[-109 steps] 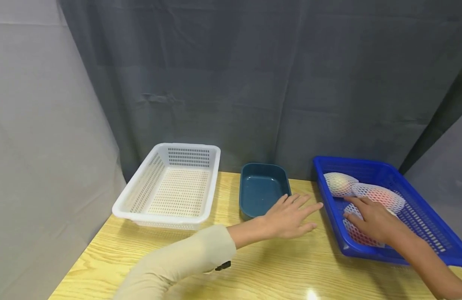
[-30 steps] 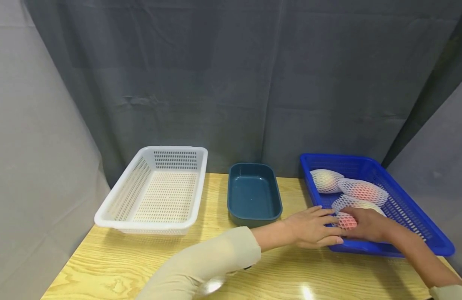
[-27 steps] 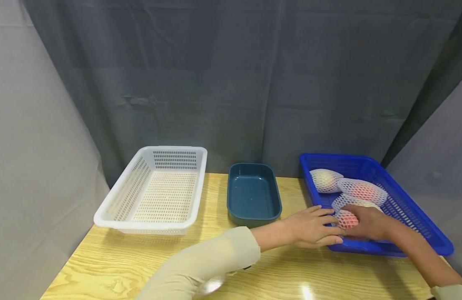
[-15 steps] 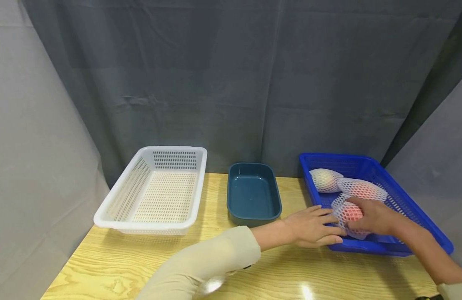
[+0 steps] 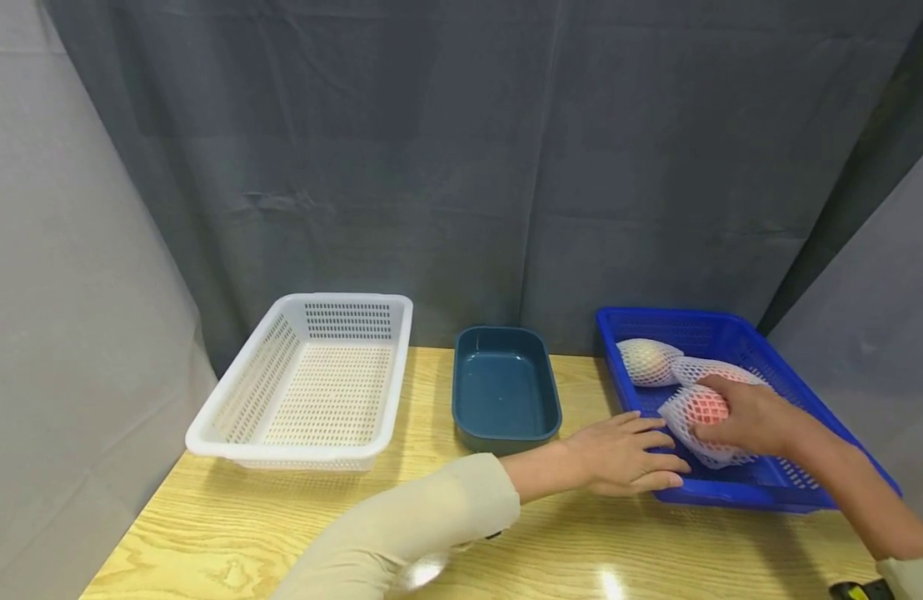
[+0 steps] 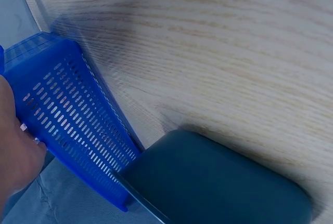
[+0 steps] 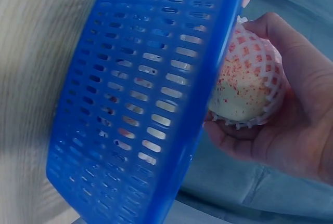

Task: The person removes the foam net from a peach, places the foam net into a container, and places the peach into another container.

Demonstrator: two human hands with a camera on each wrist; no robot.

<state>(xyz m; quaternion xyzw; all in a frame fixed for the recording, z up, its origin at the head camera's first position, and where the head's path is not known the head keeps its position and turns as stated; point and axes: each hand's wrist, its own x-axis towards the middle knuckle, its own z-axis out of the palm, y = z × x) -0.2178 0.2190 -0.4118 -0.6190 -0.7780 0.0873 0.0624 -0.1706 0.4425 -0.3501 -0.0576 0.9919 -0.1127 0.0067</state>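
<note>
Since a second ago the right hand (image 5: 754, 421) has carried a reddish fruit in white netting (image 5: 707, 408) away from the left hand (image 5: 628, 454). On the bench (image 5: 281, 533) I see a blue basket (image 5: 739, 497), a white basket (image 5: 330, 392) and a teal bin (image 5: 504, 396). The left hand lies straight-fingered at the blue basket's near-left rim, while the right grips its fruit over that basket, near a paler netted fruit (image 5: 647, 362).

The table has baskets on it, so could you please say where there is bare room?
Bare wood lies before the white basket and between the sleeves; a bare strip separates white basket and tub. The blue basket is crowded: netted fruit inside, the right hand over it, the left hand at its rim.
</note>
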